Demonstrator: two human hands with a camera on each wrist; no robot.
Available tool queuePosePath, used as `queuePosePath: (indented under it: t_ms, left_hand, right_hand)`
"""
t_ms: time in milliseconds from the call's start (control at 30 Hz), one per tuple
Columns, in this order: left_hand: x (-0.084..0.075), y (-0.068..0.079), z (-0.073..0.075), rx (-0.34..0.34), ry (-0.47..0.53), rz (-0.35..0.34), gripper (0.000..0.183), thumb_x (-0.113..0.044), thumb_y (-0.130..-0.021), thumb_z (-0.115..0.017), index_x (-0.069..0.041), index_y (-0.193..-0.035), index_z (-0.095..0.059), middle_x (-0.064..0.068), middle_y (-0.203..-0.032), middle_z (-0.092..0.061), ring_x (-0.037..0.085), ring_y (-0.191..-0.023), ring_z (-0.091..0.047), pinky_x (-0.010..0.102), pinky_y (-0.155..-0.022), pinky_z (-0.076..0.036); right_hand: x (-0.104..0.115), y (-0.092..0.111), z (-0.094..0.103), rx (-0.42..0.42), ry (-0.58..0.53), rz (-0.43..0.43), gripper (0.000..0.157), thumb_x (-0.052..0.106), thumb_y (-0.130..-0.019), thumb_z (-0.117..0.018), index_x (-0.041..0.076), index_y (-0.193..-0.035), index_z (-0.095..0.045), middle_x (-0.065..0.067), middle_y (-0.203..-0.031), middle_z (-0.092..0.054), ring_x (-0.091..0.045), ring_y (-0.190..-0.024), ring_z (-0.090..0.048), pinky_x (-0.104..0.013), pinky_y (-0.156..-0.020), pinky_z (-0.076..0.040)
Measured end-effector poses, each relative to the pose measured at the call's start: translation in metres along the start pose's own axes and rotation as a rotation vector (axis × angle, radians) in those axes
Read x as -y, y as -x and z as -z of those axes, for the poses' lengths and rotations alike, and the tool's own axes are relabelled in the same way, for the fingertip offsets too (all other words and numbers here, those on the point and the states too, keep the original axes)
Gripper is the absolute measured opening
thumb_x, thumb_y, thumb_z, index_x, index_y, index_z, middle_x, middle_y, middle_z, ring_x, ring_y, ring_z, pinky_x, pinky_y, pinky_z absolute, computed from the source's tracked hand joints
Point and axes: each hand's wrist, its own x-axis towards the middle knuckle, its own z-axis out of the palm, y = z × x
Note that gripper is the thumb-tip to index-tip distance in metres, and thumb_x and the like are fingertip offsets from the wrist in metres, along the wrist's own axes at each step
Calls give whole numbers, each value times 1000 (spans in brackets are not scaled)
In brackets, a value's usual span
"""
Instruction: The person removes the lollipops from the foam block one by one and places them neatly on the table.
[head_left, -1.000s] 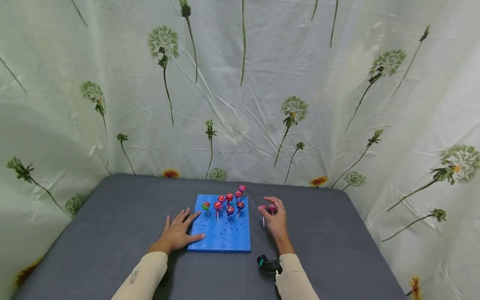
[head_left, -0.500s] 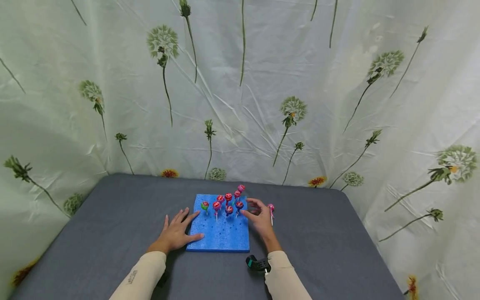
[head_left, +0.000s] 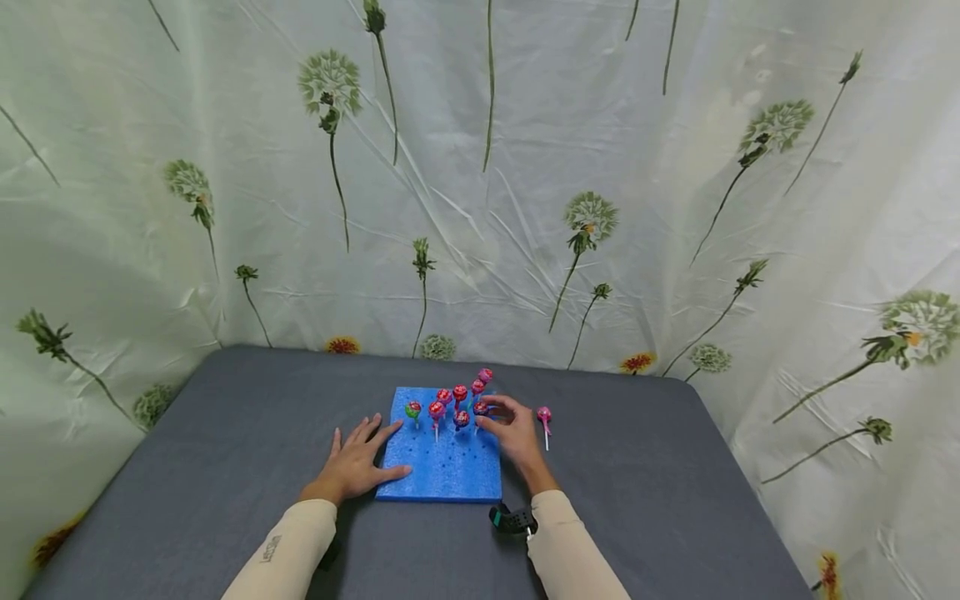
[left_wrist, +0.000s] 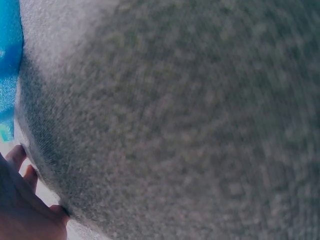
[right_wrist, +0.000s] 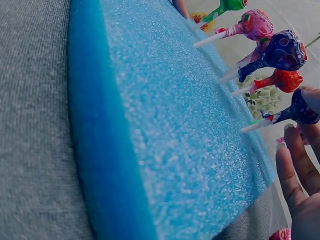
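Observation:
My left hand lies with fingers spread at the left edge of a blue foam board, thumb and forefinger on it. In the left wrist view, the fingers of that hand show at the lower left. My right hand is over the board's right edge, its thumb and fingers around the head of a dark blue lollipop. That lollipop's white stick points down to the board. Beside it stand several more lollipops, among them a green one, a pink one, a red one and another dark blue one.
Small holes dot the front part of the board. Right of the board, a pink lollipop stands past my right hand. A grey cloth covers the table, and a flower-printed curtain hangs behind. A black strap is at my right wrist.
My right hand has moved left, from the pink lollipops beside the board to the dark blue lollipop on it. One of those pink ones no longer shows in the head view. The left hand stays put.

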Motion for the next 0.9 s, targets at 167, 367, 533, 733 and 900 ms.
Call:
queuePosePath:
  t_ms: [167,367,533,733,900]
  left_hand:
    - [1,-1,0,3,5,-1,90,-66,-79,-63,-20,-151,-35,24,-155,-23,45,-143,-15,69,-108,4]
    - [2,-2,-1,12,4,4,92,-69,-79,-61,-20,-151,-34,24,-155,-23,45,-143,-14,69,-108,4]
    - [2,-1,-1,12,1,3,90,-68,-79,-61,-20,-151,-34,23,-156,-23,45,-143,-14,69,-108,4]
    - [1,-1,-2,7,3,-8,90,-69,-80,-61,-21,-151,-34,23,-155,-23,45,-143,-15,69,-108,4]
    - [1,0,-1,-4,4,0,89,-67,-80,-62,-21,-151,-34,23,-155,-23,45,-143,-15,69,-108,5]
  right_hand:
    - [0,-2,-2,1,23,-13,29,-3,-87,-67,-11,-115,-62,-26,-113,-64,-42,-101,-59,-28,-79,-50]
    - [-2,-2,-4,7,32,-34,29,-4,-88,-65,-9,-117,-62,-25,-113,-64,-39,-101,-60,-38,-85,-52]
    - [-11,-4,-5,-12,19,-23,28,-6,-87,-65,-9,-115,-63,-24,-114,-64,-38,-101,-62,-41,-87,-53]
    - [-38,-11,-6,-47,-1,-6,29,-4,-85,-69,-4,-114,-66,-21,-113,-66,-32,-97,-64,-34,-83,-55]
    - [-39,-12,-7,-34,-8,-10,29,-1,-87,-69,-3,-115,-67,-20,-114,-66,-30,-100,-65,-35,-85,-55]
